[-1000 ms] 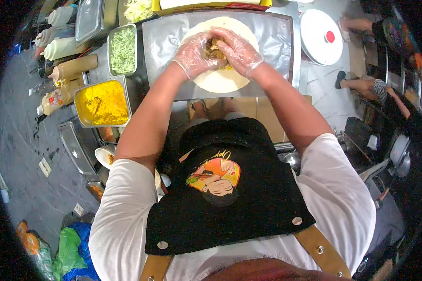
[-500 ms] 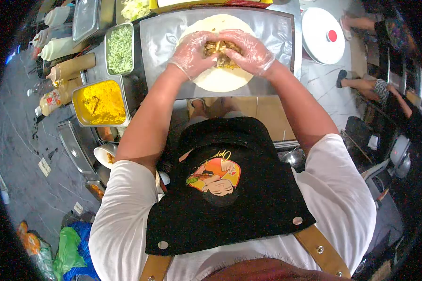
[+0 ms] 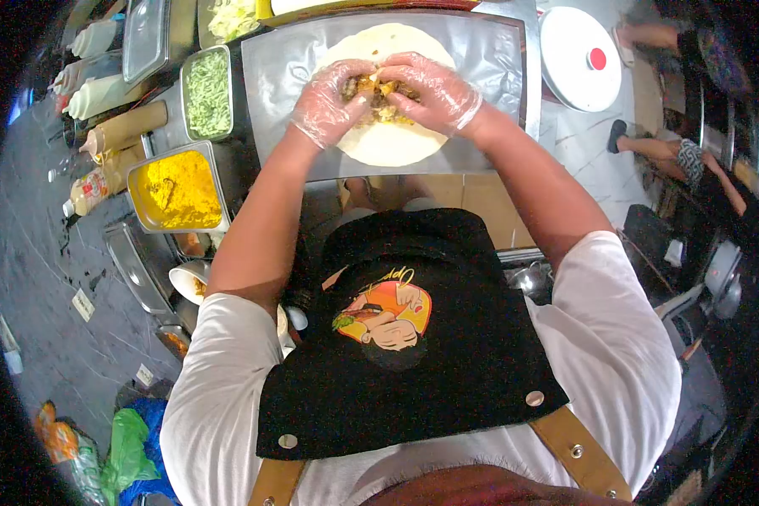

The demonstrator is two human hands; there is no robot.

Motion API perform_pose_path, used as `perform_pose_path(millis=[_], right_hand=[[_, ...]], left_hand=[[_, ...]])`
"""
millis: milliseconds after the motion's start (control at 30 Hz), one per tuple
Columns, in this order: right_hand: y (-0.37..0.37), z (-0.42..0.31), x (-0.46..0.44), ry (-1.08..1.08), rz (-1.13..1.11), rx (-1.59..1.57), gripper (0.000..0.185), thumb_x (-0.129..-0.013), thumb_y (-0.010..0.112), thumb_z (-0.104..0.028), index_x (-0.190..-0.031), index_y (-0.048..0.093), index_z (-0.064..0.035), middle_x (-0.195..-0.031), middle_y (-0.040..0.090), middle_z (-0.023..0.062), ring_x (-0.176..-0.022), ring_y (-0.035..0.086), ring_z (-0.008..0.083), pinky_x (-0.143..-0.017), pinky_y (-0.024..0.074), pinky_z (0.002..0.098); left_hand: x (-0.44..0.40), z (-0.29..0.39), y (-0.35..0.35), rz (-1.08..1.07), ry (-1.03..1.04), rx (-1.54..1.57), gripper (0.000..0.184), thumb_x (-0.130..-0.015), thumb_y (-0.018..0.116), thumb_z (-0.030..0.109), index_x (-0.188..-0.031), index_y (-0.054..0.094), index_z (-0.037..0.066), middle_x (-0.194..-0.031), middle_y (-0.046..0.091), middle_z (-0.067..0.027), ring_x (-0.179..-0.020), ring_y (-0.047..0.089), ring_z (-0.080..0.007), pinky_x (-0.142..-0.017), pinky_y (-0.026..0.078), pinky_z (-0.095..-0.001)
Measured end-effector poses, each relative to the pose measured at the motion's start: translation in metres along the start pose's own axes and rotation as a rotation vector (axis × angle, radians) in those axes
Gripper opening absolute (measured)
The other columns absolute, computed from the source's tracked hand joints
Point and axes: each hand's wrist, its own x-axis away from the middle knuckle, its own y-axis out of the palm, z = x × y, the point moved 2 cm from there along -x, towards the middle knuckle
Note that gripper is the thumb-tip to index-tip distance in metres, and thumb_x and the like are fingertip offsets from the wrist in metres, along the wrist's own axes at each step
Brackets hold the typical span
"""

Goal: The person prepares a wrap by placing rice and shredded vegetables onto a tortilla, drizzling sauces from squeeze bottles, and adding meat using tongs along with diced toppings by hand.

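Note:
A round, pale tortilla lies flat on a silver sheet at the top of the view. Browned, chopped filling with yellow bits is heaped at its middle. My left hand, in a clear plastic glove, curls around the left side of the heap. From the other side my right hand, gloved the same way, cups the filling with its thumb pressed in. The fingertips of both hands nearly meet above the heap, and part of the filling is hidden under them.
Left of the sheet stand a tray of shredded green vegetable and a tray of yellow food. Several sauce bottles line the dark counter. A white lid with a red knob is at right. Another person's legs show beyond it.
My left hand has shifted slightly left, and more filling shows beside its thumb. My right hand stays curled on the heap. The whole view has moved a little.

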Motion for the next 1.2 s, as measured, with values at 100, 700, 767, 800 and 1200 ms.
perform_pose_path(millis=[100, 700, 767, 800, 1200], right_hand=[[-0.007, -0.003, -0.001, 0.017, 0.064, -0.081, 0.038, -0.092, 0.071, -0.008, -0.130, 0.068, -0.0074, -0.135, 0.066, 0.0173, -0.127, 0.064, 0.0374, -0.110, 0.0522, 0.0451], [-0.006, -0.034, 0.063, 0.528, 0.106, 0.088, 0.026, -0.089, 0.075, -0.024, -0.106, 0.072, -0.0052, -0.094, 0.073, 0.0211, -0.086, 0.072, 0.0408, -0.079, 0.0576, 0.0534], [-0.015, -0.037, 0.058, 0.445, 0.201, 0.071, 0.026, -0.089, 0.075, -0.022, -0.109, 0.073, -0.0057, -0.097, 0.073, 0.0194, -0.090, 0.072, 0.0394, -0.080, 0.0577, 0.0521], [-0.020, -0.039, 0.055, 0.404, 0.248, 0.062, 0.027, -0.088, 0.075, -0.020, -0.111, 0.073, -0.0060, -0.099, 0.073, 0.0186, -0.092, 0.072, 0.0387, -0.081, 0.0577, 0.0514], [-0.008, 0.001, 0.020, -0.074, 0.095, 0.193, 0.043, -0.090, 0.073, -0.009, -0.133, 0.071, -0.0093, -0.134, 0.069, 0.0186, -0.124, 0.067, 0.0393, -0.106, 0.0553, 0.0475]], left_hand=[[0.000, 0.001, 0.002, 0.016, 0.093, -0.032, 0.048, -0.090, 0.084, 0.021, -0.133, 0.068, 0.007, -0.134, 0.069, -0.0158, -0.127, 0.066, -0.0308, -0.112, 0.051, -0.0416], [-0.024, 0.011, 0.010, -0.218, 0.259, -0.257, 0.043, -0.100, 0.072, 0.026, -0.141, 0.069, 0.014, -0.150, 0.064, -0.0140, -0.139, 0.059, -0.0349, -0.120, 0.046, -0.0450], [-0.024, 0.008, 0.006, -0.178, 0.223, -0.166, 0.042, -0.101, 0.070, 0.025, -0.142, 0.068, 0.013, -0.149, 0.064, -0.0153, -0.140, 0.059, -0.0353, -0.121, 0.045, -0.0448], [-0.023, 0.006, 0.005, -0.158, 0.203, -0.119, 0.041, -0.102, 0.068, 0.024, -0.142, 0.068, 0.012, -0.149, 0.064, -0.0160, -0.140, 0.058, -0.0354, -0.121, 0.044, -0.0447], [-0.022, 0.002, -0.011, -0.244, 0.221, -0.230, 0.046, -0.103, 0.067, 0.030, -0.146, 0.065, 0.012, -0.150, 0.064, -0.0143, -0.144, 0.056, -0.0334, -0.128, 0.035, -0.0486]])
